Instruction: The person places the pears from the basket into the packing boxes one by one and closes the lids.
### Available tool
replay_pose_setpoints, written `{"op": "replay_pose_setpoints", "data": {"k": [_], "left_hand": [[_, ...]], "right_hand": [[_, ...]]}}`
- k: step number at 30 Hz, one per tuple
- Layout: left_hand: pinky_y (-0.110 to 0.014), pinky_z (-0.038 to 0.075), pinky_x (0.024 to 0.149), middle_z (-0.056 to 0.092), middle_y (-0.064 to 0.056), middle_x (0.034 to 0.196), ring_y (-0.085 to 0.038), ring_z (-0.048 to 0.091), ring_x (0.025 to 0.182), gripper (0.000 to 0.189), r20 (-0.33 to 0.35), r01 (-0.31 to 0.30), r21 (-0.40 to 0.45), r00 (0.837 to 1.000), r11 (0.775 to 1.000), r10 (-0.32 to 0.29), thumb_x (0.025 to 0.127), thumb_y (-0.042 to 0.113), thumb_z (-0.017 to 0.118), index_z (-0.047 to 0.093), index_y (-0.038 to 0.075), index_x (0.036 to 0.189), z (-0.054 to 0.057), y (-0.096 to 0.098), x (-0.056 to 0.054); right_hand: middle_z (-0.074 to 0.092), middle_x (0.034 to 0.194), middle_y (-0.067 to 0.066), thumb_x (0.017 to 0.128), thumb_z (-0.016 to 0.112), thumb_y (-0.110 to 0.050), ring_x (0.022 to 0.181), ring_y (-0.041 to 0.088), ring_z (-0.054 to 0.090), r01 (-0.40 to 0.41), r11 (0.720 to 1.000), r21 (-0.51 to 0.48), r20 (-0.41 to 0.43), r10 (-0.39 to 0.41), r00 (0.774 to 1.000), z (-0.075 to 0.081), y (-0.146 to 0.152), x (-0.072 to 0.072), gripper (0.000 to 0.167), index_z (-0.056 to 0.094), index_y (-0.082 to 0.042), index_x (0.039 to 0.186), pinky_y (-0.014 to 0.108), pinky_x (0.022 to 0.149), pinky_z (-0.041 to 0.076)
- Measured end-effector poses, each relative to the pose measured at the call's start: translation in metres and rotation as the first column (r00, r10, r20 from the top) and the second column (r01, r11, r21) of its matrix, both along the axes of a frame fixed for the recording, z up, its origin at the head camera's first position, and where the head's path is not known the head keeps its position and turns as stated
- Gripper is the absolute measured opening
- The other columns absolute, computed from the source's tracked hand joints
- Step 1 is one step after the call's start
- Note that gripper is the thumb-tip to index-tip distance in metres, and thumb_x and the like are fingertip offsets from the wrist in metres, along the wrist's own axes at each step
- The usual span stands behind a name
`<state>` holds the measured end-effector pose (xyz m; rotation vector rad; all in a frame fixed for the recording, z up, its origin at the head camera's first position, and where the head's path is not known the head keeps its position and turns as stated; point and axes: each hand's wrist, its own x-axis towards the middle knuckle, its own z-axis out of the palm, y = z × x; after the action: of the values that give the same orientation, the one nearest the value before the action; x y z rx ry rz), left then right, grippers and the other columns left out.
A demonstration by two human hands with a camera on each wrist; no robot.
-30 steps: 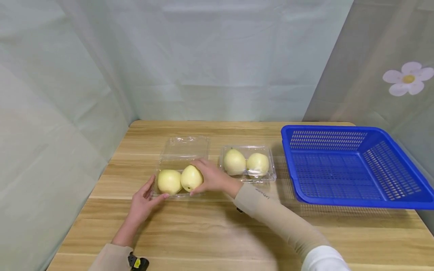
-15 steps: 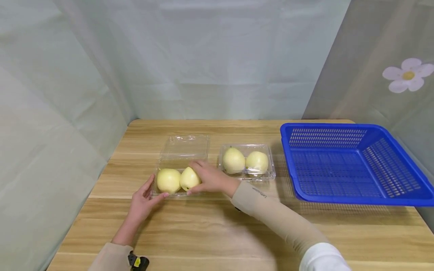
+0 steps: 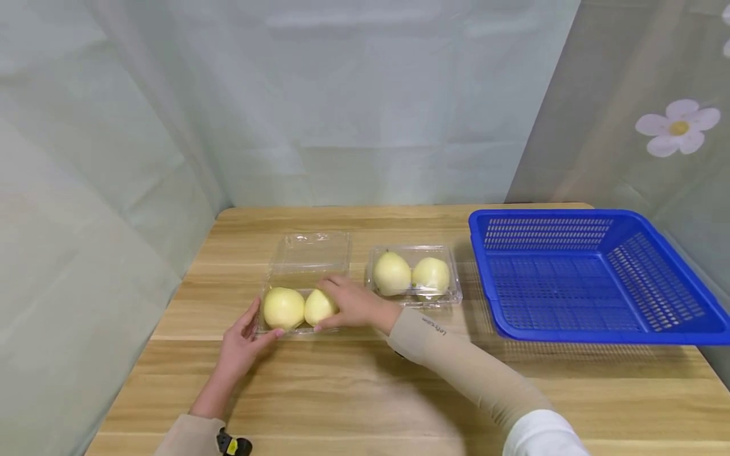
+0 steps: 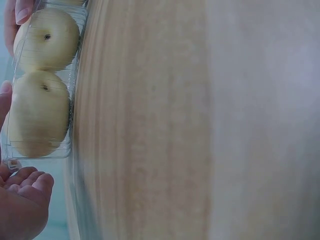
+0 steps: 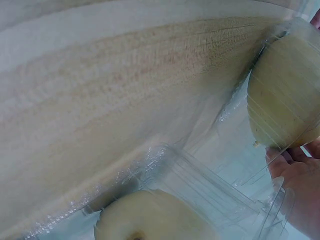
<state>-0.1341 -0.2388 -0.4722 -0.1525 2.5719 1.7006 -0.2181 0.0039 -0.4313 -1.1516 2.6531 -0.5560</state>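
Observation:
Two pale yellow pears sit side by side in an open clear plastic fruit box [image 3: 310, 252], whose lid lies folded back on the wooden table. My left hand [image 3: 239, 341] holds the box's left end, thumb along the front edge, beside the left pear [image 3: 283, 308]. Curled around the right pear [image 3: 319, 308] is my right hand [image 3: 355, 305], thumb in front and fingers behind; the hand covers part of that pear. In the left wrist view both pears show through the box wall [image 4: 69, 145]. The right wrist view has the gripped pear [image 5: 285, 95] above my fingers.
Just right of my right hand stands a closed clear box [image 3: 441, 251] with two pears inside. A blue plastic basket [image 3: 486, 272] with slotted walls occupies the table's right side. Pale fabric [image 3: 365, 114] hangs behind the table.
The right pear has tipped and settled lower beside the left pear, my right hand still around it. My left hand has stayed at the box's left end.

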Motion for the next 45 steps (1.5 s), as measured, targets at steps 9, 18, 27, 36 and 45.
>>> {"op": "replay_pose_setpoints", "data": {"k": [9, 18, 27, 36, 45], "left_hand": [[-0.029, 0.020, 0.113, 0.012, -0.017, 0.157, -0.033, 0.017, 0.143, 0.090, 0.001, -0.006, -0.020, 1.000, 1.000, 0.006, 0.083, 0.016, 0.073, 0.014, 0.001, 0.150, -0.001, 0.001, 0.001], [-0.026, 0.021, 0.112, 0.013, -0.019, 0.156, -0.035, 0.018, 0.143, 0.089, -0.020, 0.008, -0.035, 1.000, 0.999, -0.008, 0.083, 0.016, 0.073, 0.015, -0.001, 0.149, -0.003, 0.001, -0.004], [-0.039, 0.022, 0.112, 0.017, -0.024, 0.154, -0.040, 0.021, 0.141, 0.088, -0.051, 0.018, -0.080, 0.998, 0.997, -0.022, 0.083, 0.017, 0.074, 0.019, -0.006, 0.148, -0.007, -0.001, -0.007], [-0.048, 0.024, 0.113, 0.021, -0.031, 0.151, -0.045, 0.024, 0.138, 0.087, -0.088, 0.024, -0.131, 0.995, 0.991, -0.036, 0.081, 0.015, 0.075, 0.023, -0.010, 0.145, -0.006, -0.002, -0.013], [-0.062, 0.019, 0.113, 0.017, -0.030, 0.153, -0.050, 0.016, 0.139, 0.070, -0.085, 0.091, -0.166, 0.991, 0.982, -0.106, 0.095, 0.028, 0.058, 0.025, -0.008, 0.145, -0.001, -0.011, -0.024]], "right_hand": [[0.043, 0.144, 0.011, 0.077, 0.071, -0.056, 0.127, 0.025, 0.048, -0.004, 1.000, 0.010, -0.008, 0.004, 1.000, -0.002, 0.000, 0.000, 0.088, 0.039, -0.007, 0.143, 0.036, 0.102, 0.048], [0.043, 0.143, 0.011, 0.077, 0.071, -0.056, 0.126, 0.026, 0.048, -0.006, 1.000, 0.008, -0.013, 0.006, 1.000, -0.002, 0.001, -0.002, 0.088, 0.039, -0.006, 0.142, 0.037, 0.102, 0.047], [0.040, 0.147, 0.012, 0.076, 0.071, -0.056, 0.132, 0.027, 0.043, 0.010, 1.000, 0.002, 0.005, -0.010, 1.000, -0.005, 0.000, -0.004, 0.092, 0.036, -0.005, 0.144, 0.039, 0.107, 0.043], [0.036, 0.150, 0.014, 0.080, 0.070, -0.053, 0.133, 0.029, 0.042, 0.070, 0.993, -0.097, 0.103, -0.060, 0.993, -0.008, 0.001, -0.007, 0.091, 0.032, -0.005, 0.146, 0.041, 0.107, 0.042], [0.036, 0.150, 0.011, 0.090, 0.059, -0.049, 0.138, 0.028, 0.035, 0.155, 0.968, -0.196, 0.209, -0.114, 0.971, -0.006, 0.002, -0.012, 0.074, 0.034, -0.007, 0.147, 0.043, 0.114, 0.033]]}}
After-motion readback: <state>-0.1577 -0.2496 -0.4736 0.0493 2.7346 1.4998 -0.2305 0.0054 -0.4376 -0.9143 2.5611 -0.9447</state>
